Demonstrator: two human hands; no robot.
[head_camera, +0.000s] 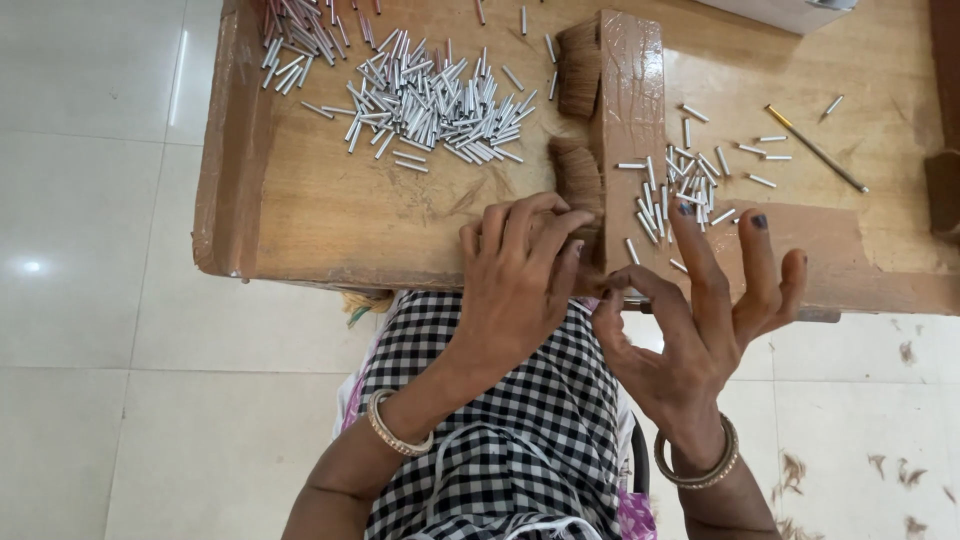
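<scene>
Pinching a brown bristle tuft (580, 180) beside the raised wooden block (630, 110), the left hand (520, 285) wanted steady pressure while the right hand (700, 320), fingers spread, held nothing visible

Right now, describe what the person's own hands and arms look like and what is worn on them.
Both forearms are bare, with no sleeves. The left hand has a pale, ridged metal bangle at its wrist. The right hand has a couple of thin bronze-toned bangles at its wrist and dark polish on its fingernails. No rings are visible.
</scene>
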